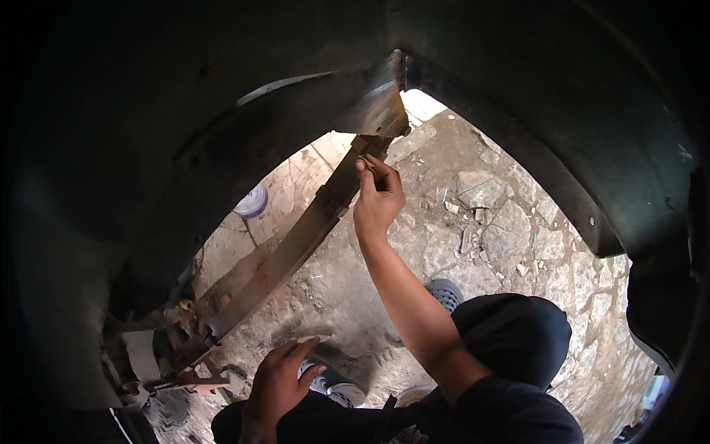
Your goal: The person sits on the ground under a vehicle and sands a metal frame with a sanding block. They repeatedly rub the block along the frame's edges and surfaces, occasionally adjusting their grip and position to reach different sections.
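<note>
My right hand (379,198) is raised with thumb and fingers pinched together. Any small thing between the fingertips is too dark to make out. Those fingertips are at the upper end of a long, flat leaf spring (285,259), which slants down to the left and has a clamp (330,200) around it. Whether they touch it I cannot tell. Just above is a worn, rusty metal bracket (384,111) with a bolt head. Low down, my left hand (283,381) hangs open over my leg, its fingers loosely spread and holding nothing.
Dark curved body panels (518,148) arch above and on both sides. Metal parts and a reddish piece (201,381) crowd the spring's lower end. A white tub with a purple rim (253,201) stands on the broken stone ground (510,229) beyond. A grey shoe (444,294) shows beside my knee.
</note>
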Demonstrator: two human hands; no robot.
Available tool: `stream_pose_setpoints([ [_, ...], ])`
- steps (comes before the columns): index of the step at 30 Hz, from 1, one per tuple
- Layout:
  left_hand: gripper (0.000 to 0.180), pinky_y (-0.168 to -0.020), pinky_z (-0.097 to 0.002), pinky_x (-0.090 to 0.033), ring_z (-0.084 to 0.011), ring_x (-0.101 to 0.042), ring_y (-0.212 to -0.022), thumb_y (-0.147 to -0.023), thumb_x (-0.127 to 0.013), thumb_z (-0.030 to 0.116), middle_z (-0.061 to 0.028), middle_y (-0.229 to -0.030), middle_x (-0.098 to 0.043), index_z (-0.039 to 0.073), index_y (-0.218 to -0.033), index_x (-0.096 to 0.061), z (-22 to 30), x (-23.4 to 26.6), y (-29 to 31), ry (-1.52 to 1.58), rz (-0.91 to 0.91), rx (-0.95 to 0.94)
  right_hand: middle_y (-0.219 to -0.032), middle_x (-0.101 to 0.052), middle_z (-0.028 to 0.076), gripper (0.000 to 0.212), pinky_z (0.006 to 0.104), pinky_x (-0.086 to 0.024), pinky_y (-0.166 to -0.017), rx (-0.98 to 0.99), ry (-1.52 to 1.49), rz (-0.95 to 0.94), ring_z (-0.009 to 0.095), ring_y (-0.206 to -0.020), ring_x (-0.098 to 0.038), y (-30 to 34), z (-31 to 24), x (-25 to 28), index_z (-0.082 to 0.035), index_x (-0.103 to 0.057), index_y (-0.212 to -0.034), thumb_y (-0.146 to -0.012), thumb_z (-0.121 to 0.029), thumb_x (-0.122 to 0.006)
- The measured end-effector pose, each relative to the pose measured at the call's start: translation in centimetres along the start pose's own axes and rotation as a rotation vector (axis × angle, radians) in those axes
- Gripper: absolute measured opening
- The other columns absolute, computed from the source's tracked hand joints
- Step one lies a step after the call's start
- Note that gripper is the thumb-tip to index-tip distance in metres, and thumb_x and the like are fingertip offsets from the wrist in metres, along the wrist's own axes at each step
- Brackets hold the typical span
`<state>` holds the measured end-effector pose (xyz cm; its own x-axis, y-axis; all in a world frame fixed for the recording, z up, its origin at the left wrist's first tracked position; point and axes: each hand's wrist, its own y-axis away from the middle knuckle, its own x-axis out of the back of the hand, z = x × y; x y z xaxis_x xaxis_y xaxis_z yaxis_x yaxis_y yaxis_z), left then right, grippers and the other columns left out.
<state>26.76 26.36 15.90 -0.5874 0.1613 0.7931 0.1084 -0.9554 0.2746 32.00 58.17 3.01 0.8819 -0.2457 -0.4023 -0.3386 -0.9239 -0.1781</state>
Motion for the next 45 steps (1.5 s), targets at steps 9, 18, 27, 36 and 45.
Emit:
stream_pose_setpoints([
  [9, 0.045, -0.089, -0.0469, -0.058, -0.0397, -0.072, -0.103, -0.097, -0.078, 0.024, -0.0169, -0.112, -0.073, 0.008, -0.138, -0.067, -0.8, -1.6, -0.2, 0.014, -0.041, 0.059, -0.112, -0.076, 0.011, 0.029, 0.0285, -0.057, -0.092, 0.05, -0.079, 0.129, 0.015, -0.099, -0.07, -3.1, -2.8, -0.9, 0.005, -0.071, -0.121, -0.1, -0.014, -0.08],
  [18, 0.049, -0.093, -0.0492, -0.058, -0.0431, -0.07, -0.111, -0.1, -0.074, 0.033, -0.0209, -0.123, -0.071, 0.01, -0.142, -0.065, -0.1, -1.6, 0.4, -0.061, -0.13, 0.011, -0.099, -0.08, 0.009, 0.019, 0.0274, -0.057, -0.087, 0.103, 0.017, 0.101, 0.011, -0.093, -0.073, -5.8, -3.5, -1.7, 0.004, -0.077, -0.107, -0.098, -0.012, -0.081],
  [27, 0.054, -0.094, -0.047, -0.058, -0.04, -0.072, -0.109, -0.098, -0.077, 0.033, -0.0191, -0.12, -0.071, 0.006, -0.142, -0.063, -0.4, -1.6, 0.2, -0.125, -0.076, -0.031, -0.108, -0.079, 0.009, 0.018, 0.0238, -0.058, -0.079, -0.042, -0.235, -0.123, 0.01, -0.091, -0.072, -1.0, -3.0, -0.5, 0.002, -0.075, -0.119, -0.102, -0.006, -0.075],
  [36, 0.053, -0.094, -0.0486, -0.057, -0.0421, -0.07, -0.111, -0.098, -0.077, 0.032, -0.0183, -0.125, -0.071, 0.009, -0.144, -0.063, -0.9, -1.7, 0.2, -0.045, -0.058, -0.01, -0.109, -0.08, 0.01, 0.025, 0.0287, -0.056, -0.08, -0.011, -0.135, 0.099, 0.017, -0.1, -0.076, -5.7, -4.3, 1.3, 0.001, -0.075, -0.115, -0.1, -0.018, -0.08],
  [45, 0.054, -0.093, -0.0477, -0.057, -0.0421, -0.07, -0.11, -0.096, -0.079, 0.029, -0.0185, -0.12, -0.073, 0.008, -0.142, -0.064, -0.7, -1.7, 0.2, -0.01, -0.044, 0.01, -0.104, -0.081, 0.01, 0.022, 0.0277, -0.059, -0.079, 0.229, 0.07, -0.155, 0.014, -0.09, -0.075, -10.4, -4.9, 0.8, 0.003, -0.079, -0.112, -0.095, -0.01, -0.083],
])
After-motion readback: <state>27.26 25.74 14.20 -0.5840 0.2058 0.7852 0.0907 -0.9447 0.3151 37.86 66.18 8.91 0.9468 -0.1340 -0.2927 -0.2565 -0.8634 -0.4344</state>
